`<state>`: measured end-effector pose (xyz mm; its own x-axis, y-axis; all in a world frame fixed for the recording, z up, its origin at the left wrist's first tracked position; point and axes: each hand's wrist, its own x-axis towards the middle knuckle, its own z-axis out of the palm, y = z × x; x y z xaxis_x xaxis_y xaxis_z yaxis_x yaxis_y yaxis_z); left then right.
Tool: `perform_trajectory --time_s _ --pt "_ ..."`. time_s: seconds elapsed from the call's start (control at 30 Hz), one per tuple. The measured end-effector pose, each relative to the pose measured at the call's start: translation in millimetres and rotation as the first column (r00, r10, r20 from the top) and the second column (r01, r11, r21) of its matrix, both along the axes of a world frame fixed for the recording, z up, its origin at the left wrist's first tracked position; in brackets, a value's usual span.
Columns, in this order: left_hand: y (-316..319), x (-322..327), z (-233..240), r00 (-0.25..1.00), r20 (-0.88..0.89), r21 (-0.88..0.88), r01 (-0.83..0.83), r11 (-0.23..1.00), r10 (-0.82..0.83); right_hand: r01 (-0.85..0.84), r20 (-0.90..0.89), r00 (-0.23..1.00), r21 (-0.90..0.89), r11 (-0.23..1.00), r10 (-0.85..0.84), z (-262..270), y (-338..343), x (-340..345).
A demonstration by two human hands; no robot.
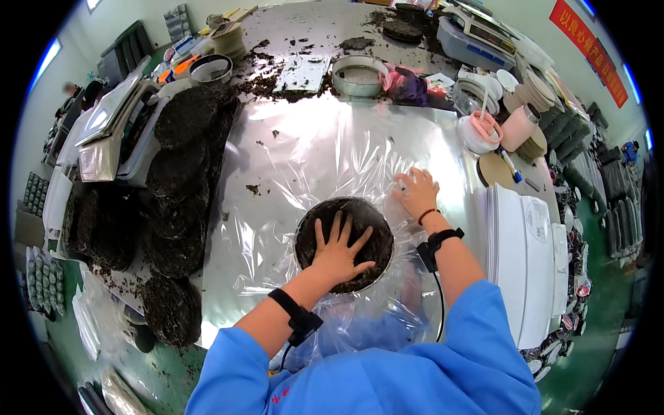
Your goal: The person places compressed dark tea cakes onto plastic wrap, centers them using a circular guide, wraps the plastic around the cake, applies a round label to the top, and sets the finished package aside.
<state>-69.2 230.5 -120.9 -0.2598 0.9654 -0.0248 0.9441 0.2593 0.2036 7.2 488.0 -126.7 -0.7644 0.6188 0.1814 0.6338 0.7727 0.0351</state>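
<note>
Flat on a round dark cake of what looks like dried seaweed [381,233] rests my left hand [337,254], its fingers spread wide. A thin pale rim shows around the cake; I cannot tell whether it is a hoop or a backing disc. Wrinkled clear plastic film [280,202] spreads around the cake over a shiny metal sheet [415,122]. To the cake's upper right, my right hand [419,193] touches the film with bent fingers held apart. Bands with small black devices are strapped on both wrists.
Overlapping dark cakes [179,171] line the left side. White sheets [506,259] are stacked at right. Farther back stand a metal hoop [359,75], purple and pink gloves [410,85], a pink bottle [520,127], a marker [511,166] and a scale [482,26] on a plastic bin [472,49].
</note>
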Motion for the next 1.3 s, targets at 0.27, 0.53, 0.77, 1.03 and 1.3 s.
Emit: perform_trajectory --time_s 0.27,0.53,0.77,1.03,1.3 --pt "-5 -1 1 1.0 -0.014 0.023 -0.022 0.999 0.023 -0.646 -0.755 0.491 0.02 0.763 0.435 291 -56 -67" --pt "-4 -4 -7 0.999 -0.045 0.064 -0.014 0.998 0.017 -0.333 0.399 0.842 -0.146 0.932 0.363 180 -39 -142" --pt "-3 -4 11 1.0 -0.017 -0.288 -0.026 0.957 0.022 -0.945 -0.91 0.144 -0.01 0.327 0.389 223 -124 -140" --pt "6 1 2 1.0 -0.01 -0.046 -0.01 0.999 0.01 -0.151 -0.364 0.882 -0.82 0.552 -0.3 39 31 17" --pt "-1 -2 -3 1.0 -0.023 0.001 -0.015 1.0 0.015 -0.727 -0.816 0.457 -0.572 0.38 -0.353 170 2 147"
